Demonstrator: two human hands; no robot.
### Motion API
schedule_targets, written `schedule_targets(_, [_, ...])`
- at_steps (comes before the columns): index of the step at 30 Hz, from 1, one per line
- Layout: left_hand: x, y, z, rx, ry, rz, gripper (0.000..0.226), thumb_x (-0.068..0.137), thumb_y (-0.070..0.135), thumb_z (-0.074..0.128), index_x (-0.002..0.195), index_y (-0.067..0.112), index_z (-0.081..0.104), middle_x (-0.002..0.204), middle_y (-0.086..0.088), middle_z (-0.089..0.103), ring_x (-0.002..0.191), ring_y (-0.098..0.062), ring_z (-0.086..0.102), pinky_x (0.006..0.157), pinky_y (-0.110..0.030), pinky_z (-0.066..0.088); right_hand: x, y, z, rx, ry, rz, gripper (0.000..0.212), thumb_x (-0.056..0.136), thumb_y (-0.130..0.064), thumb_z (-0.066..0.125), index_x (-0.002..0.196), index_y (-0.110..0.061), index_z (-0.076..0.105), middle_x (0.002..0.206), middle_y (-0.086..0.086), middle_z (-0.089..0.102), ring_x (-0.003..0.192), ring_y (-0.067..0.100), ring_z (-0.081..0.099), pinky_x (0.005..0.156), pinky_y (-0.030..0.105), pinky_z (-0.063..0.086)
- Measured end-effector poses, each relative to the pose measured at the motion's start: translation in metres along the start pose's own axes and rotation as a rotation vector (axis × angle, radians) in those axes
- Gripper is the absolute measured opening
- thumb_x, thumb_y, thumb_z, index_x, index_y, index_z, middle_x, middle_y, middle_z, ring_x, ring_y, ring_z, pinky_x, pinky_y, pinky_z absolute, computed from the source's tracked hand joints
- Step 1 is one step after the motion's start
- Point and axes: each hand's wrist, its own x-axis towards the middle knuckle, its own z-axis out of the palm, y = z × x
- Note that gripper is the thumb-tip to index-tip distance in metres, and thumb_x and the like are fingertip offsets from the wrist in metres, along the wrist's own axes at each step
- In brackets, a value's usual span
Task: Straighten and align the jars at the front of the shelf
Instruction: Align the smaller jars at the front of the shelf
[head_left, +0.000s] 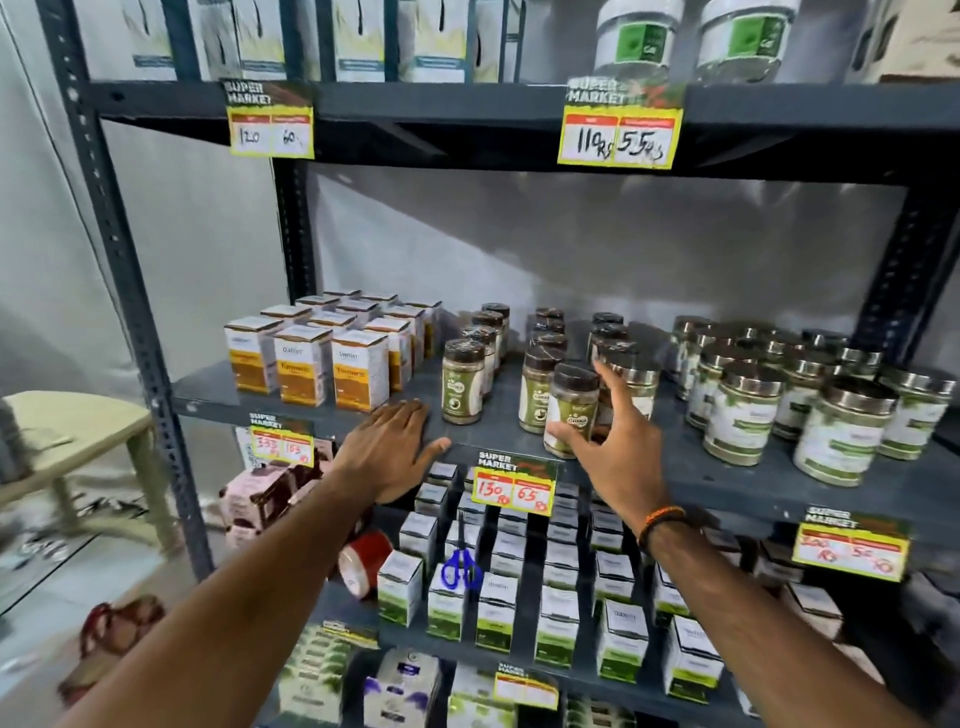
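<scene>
Right hand (605, 423): my grip clamped on tilted front jar (571, 410) at shelf (727, 467) front edge. Left hand (395, 441): fingers apart, flat on edge. Step: straightening; next, set upright, level with neighbouring jar (462, 382).

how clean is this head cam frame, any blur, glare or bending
Head view: wide-angle bending bows the shelf upright at the left; soft blur smears the labels on the jar in the right hand and the top price tags; mild glare on the steel-lidded jars; left hand fairly sharp.
</scene>
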Motion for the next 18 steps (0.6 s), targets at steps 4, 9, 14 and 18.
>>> schedule_targets(4, [0.003,-0.004,0.007,0.02,0.019,0.009,0.091,0.096,0.077,0.01,0.155,0.013,0.038,0.161,-0.012,0.043,0.149,-0.028,0.038,0.122,-0.044,0.027,-0.009,0.004,0.003,0.081,-0.022,0.052,0.101,0.074,-0.054,0.083,0.157,-0.036,0.029,0.136,0.0,0.066,0.11,0.011,0.069,0.09,0.027,0.057])
schedule_targets(9, [0.002,-0.004,0.01,0.035,0.043,0.015,0.089,0.097,0.075,0.011,0.156,0.014,0.039,0.162,-0.011,0.043,0.149,-0.026,0.038,0.123,-0.043,0.026,-0.016,0.005,0.004,0.138,-0.02,0.075,0.097,0.072,-0.048,0.088,0.152,-0.03,0.036,0.137,0.0,0.064,0.108,0.008,0.068,0.088,0.025,0.058])
schedule_targets(14, [0.002,-0.005,0.013,0.031,0.048,0.006,0.091,0.096,0.077,0.009,0.156,0.014,0.038,0.162,-0.011,0.043,0.149,-0.026,0.037,0.123,-0.043,0.025,-0.017,0.003,-0.017,0.064,0.084,0.051,0.085,0.078,-0.059,0.075,0.147,-0.02,0.045,0.134,0.001,0.064,0.099,0.009,0.07,0.071,0.021,0.06])
schedule_targets(18, [0.002,-0.005,0.015,0.034,0.054,0.006,0.089,0.097,0.076,0.01,0.157,0.014,0.037,0.163,-0.011,0.042,0.15,-0.026,0.037,0.123,-0.044,0.025,-0.003,0.008,-0.041,0.085,0.245,-0.013,0.058,0.088,-0.042,0.076,0.135,-0.017,0.054,0.125,0.0,0.065,0.101,0.009,0.069,0.073,0.032,0.063])
